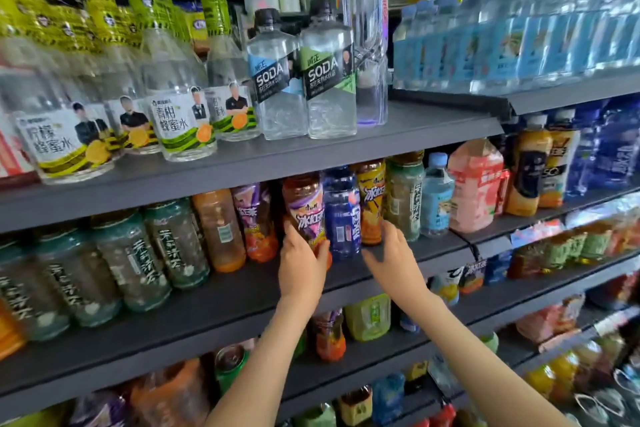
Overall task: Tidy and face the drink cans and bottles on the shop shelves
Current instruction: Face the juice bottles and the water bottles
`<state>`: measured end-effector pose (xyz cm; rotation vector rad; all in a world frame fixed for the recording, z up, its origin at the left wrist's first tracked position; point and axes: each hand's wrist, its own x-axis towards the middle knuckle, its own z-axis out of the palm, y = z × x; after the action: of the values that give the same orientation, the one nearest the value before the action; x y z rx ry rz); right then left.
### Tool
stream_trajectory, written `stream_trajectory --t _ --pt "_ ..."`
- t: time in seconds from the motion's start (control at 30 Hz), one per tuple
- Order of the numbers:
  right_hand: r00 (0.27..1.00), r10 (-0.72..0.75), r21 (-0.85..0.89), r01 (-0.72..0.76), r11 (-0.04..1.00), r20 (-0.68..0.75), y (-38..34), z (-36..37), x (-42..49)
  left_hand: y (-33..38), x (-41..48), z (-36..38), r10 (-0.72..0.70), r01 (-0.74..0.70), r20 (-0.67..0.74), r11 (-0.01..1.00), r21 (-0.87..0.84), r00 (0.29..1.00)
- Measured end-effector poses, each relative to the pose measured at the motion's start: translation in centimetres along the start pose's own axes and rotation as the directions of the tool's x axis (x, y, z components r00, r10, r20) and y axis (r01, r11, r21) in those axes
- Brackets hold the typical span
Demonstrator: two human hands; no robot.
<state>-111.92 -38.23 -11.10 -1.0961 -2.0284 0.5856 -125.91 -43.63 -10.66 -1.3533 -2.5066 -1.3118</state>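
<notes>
On the second shelf [242,291] my left hand [300,267] wraps the lower part of a brown iced-tea bottle with a purple label [304,208], which stands upright at the shelf front. My right hand [394,258] hovers open just right of it, fingers spread, in front of a dark blue bottle [343,215] and a yellow-labelled tea bottle [371,199]; it holds nothing. Both forearms reach up from the lower edge of the view.
Green tea bottles [166,246] and an orange bottle [218,229] stand left of my hands. A small pale blue bottle [437,198] and a pink carton [475,184] stand right. Soda bottles [329,73] line the shelf above. Lower shelves hold several more drinks.
</notes>
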Motion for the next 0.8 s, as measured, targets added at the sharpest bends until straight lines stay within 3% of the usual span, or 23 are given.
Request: stream_trajectory --t 0.27,0.5,0.7,0.8 --pt "1.0 0.013 0.201 -0.016 0.98 0.013 0.0 4.0 4.5 0.9 0.9 1.1 -0.122 0.124 -0.055 0.992 0.031 0.991" --pt "0.987 0.002 0.052 0.006 0.999 -0.158 -0.8 5.5 5.7 0.6 0.4 0.8 -0.109 0.11 -0.01 0.993 0.032 0.994" --pt "0.988 -0.057 0.135 0.077 0.988 -0.145 1.3 3.8 4.2 0.8 -0.6 0.9 -0.133 0.133 0.004 0.991 0.033 0.991" --pt "0.997 -0.035 0.243 0.05 0.969 -0.067 2.7 1.8 3.2 1.2 -2.5 0.9 -0.093 0.093 -0.011 0.996 0.012 0.996"
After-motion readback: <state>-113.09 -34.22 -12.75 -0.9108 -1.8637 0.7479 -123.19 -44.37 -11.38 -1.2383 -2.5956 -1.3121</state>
